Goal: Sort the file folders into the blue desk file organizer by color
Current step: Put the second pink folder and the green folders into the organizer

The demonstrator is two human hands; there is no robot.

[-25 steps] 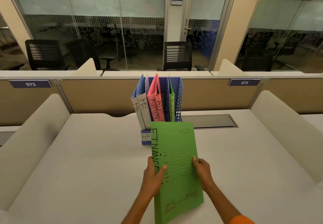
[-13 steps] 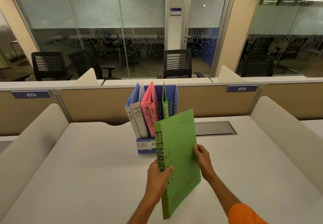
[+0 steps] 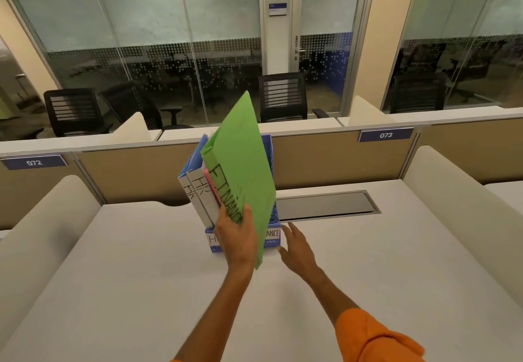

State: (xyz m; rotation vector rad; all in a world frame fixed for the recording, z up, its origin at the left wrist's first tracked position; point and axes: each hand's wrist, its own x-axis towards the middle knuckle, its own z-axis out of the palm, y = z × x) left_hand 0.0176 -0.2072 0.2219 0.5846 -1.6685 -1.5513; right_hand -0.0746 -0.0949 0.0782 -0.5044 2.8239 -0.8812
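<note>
A white surface (image 3: 113, 276) is bounded by tan partitions (image 3: 339, 161) labelled 072 and 073. Black mesh chairs (image 3: 283, 95) are seen beyond, before frosted glass walls (image 3: 141, 22).

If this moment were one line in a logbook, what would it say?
left hand: grip on green FINANCE folder, raised, tilted | right hand: open, empty, beside blue organizer | folder not yet slotted

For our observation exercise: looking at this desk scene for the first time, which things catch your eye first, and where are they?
A bright green folder lettered FINANCE stands out mid-frame, raised and tilted in the left hand in front of the blue organizer. Behind it, white HR folders stand at the organizer's left end. The right hand hovers open beside the organizer's base, holding nothing.
</note>
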